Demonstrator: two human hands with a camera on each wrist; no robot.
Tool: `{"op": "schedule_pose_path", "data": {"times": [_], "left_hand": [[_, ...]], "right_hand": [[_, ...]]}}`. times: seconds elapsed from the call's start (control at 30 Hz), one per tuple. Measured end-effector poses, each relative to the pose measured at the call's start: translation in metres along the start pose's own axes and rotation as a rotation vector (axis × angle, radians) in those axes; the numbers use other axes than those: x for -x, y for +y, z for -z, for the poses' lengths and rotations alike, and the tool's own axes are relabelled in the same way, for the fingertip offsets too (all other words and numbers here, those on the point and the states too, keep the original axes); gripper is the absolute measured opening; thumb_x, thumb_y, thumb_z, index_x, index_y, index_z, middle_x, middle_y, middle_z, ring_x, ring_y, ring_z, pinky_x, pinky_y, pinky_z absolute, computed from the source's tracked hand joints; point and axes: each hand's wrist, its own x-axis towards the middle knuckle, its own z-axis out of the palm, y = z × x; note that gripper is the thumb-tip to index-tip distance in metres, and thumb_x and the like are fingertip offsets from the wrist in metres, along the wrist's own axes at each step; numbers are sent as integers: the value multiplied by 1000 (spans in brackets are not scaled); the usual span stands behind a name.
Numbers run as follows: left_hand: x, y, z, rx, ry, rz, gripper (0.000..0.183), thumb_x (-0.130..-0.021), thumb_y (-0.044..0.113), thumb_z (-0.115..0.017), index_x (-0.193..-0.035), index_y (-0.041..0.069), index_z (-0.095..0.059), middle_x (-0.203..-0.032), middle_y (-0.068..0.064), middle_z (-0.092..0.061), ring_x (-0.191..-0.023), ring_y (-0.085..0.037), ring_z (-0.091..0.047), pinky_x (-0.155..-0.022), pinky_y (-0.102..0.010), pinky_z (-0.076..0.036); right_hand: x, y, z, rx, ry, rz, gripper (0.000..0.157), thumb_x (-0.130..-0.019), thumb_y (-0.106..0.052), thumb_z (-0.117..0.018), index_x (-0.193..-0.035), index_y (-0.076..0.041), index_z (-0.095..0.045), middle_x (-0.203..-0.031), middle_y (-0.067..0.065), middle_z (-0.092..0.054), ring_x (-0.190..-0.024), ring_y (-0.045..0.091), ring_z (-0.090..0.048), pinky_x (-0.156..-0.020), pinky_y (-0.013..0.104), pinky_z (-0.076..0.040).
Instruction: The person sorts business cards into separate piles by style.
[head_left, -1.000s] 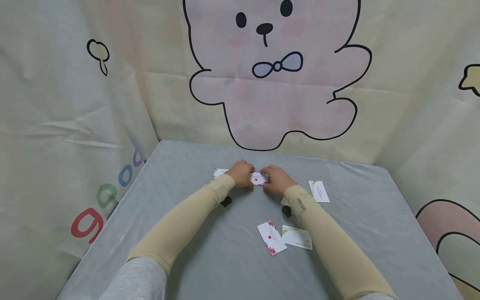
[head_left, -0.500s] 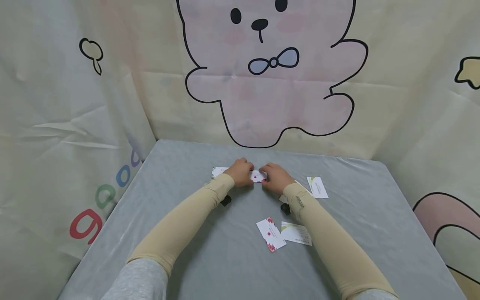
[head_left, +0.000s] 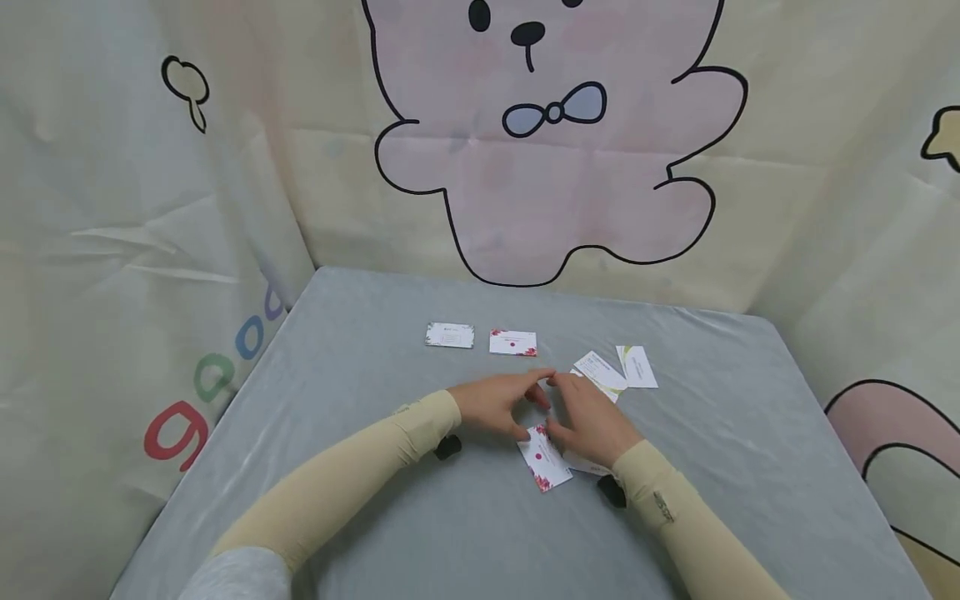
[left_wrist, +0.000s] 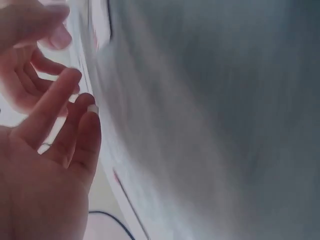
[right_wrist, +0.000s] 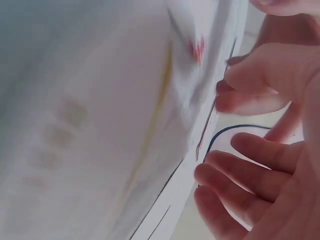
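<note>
My left hand (head_left: 495,404) hovers over the middle of the table with its fingers loosely bent and nothing held. Close to its fingertips, my right hand (head_left: 592,421) has relaxed fingers and also holds nothing. Below the hands lies a white business card with red flowers (head_left: 545,467). Beside it, a card with a green-yellow band (head_left: 585,464) is mostly hidden by my right hand; it looms blurred in the right wrist view. Farther back, a leafy-cornered card (head_left: 450,336) and another red-flowered card (head_left: 513,342) lie side by side with a gap between them.
To the right of the hands lie several more cards, among them a tilted white card (head_left: 600,371) and a green-edged card (head_left: 637,367). Grey cloth covers the table (head_left: 390,517). A printed curtain (head_left: 337,208) hangs around its back and sides.
Both hands have let go of the red-flowered card at the back, leaving it on the table right of the leafy-cornered one. They have come nearer, over the front cards.
</note>
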Motion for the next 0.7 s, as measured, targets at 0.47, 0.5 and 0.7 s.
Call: {"op": "schedule_pose_path", "data": {"times": [0.47, 0.5, 0.7], "left_hand": [[32, 11, -14, -258, -37, -28, 90, -86, 14, -86, -164, 10, -41, -120, 5, -67, -119, -11, -57, -110, -25, -47], [33, 12, -14, -267, -40, -25, 89, -86, 15, -87, -163, 10, -43, -120, 5, -66, -120, -11, -57, -112, -25, -46], [40, 12, -18, -344, -36, 17, 79, -88, 27, -89, -157, 14, -53, -118, 9, -65, -117, -7, -56, -107, -23, -48]], "right_hand": [[46, -30, -15, 63, 35, 109, 51, -85, -33, -91, -122, -7, -68, -119, 4, -71, -112, 22, -67, -99, 43, -56], [47, -31, -16, 60, 35, 115, 52, -84, -35, -92, -122, -7, -68, -119, 4, -71, -114, 22, -67, -100, 43, -56], [49, -35, -16, 57, 21, 111, 49, -83, -34, -93, -119, -10, -69, -118, 1, -70, -112, 20, -64, -99, 43, -56]]}}
